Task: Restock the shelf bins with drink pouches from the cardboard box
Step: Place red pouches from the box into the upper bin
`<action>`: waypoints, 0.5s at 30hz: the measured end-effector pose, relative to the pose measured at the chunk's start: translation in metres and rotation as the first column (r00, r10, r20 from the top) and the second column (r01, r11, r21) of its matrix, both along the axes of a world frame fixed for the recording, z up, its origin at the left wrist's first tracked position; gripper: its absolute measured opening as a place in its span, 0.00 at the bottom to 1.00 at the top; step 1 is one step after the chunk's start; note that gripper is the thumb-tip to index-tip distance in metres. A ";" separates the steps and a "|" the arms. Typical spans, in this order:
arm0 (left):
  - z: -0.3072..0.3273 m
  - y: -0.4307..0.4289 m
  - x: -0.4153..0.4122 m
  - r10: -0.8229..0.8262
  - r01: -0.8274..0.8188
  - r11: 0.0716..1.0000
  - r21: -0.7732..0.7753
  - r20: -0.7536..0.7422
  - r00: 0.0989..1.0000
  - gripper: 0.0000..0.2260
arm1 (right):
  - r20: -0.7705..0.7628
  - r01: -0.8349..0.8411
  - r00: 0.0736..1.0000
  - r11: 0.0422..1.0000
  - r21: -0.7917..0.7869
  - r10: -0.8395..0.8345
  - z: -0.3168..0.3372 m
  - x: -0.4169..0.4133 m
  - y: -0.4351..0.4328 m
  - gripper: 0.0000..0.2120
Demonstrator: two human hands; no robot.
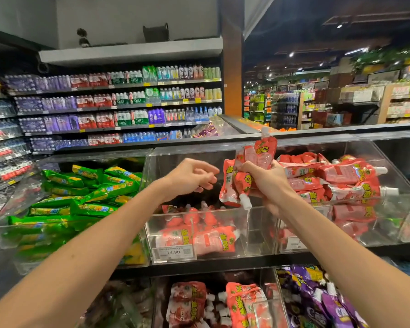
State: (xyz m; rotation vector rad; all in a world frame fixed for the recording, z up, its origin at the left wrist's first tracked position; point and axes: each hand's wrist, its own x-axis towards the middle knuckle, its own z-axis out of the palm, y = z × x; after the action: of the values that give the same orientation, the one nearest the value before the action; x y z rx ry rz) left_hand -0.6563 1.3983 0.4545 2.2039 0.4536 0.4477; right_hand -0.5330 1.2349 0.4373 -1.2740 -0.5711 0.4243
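Observation:
My right hand [268,183] grips a bunch of red drink pouches [251,166] with white spouts, held above the front edge of the middle clear bin [258,228]. That bin holds a few red pouches [199,235] low at its front. My left hand [194,177] hovers just left of the bunch, fingers loosely curled, holding nothing. The bin to the right [388,223] is piled high with the same red pouches [336,181]. The cardboard box is out of view.
A clear bin [0,235] on the left is full of green pouches [88,197]. Below are lower bins with red pouches [244,304] and purple pouches [317,299]. A price tag [174,252] reads 14.90. Bottled drink shelves [118,107] line the far aisle.

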 end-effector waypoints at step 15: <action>-0.001 -0.019 -0.029 0.068 -0.049 0.969 -0.243 0.070 0.995 0.11 | 0.190 -0.015 0.981 0.995 -0.104 0.034 0.013 -0.012 0.024 0.19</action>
State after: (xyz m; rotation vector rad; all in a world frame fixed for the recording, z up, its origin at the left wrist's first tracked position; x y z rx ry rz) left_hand -0.6849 1.3789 0.4536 1.9357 0.5042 0.4821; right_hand -0.5451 1.2585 0.4504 -1.4162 -0.7357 0.3571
